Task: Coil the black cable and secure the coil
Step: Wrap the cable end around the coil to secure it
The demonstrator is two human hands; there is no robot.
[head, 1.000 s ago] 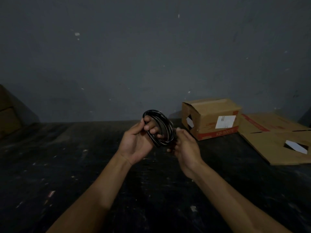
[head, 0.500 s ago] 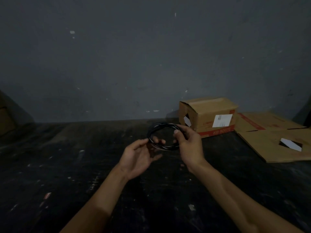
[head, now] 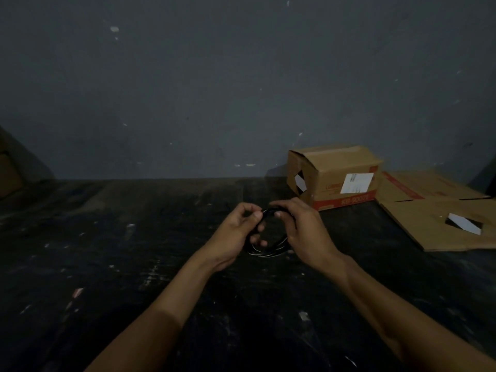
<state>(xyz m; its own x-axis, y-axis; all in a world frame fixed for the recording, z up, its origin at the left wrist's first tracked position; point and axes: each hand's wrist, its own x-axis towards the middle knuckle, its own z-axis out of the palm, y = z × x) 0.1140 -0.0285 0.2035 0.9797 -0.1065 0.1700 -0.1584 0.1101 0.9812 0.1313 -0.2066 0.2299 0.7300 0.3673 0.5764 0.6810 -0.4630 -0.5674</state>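
The black cable [head: 268, 249] is wound into a small coil of several loops, held in the air between both hands above the dark table. My left hand [head: 236, 232] grips the coil's left side, thumb and forefinger pinching near the top. My right hand [head: 303, 229] grips the right side, its fingertips pinching the top of the coil close to the left fingertips. The lower loops hang below the hands and catch a little light. Much of the coil is hidden behind my fingers.
A dark, scuffed table [head: 134, 264] runs to a grey wall. A closed cardboard box [head: 335, 175] stands at the back right, and flattened cardboard [head: 442, 210] lies beside it. Another brown box [head: 8, 173] sits at the far left edge.
The coil has turned from upright in my left hand to lower and flatter, held by both hands. My left hand closed on it again and my fingertips came together at the top.
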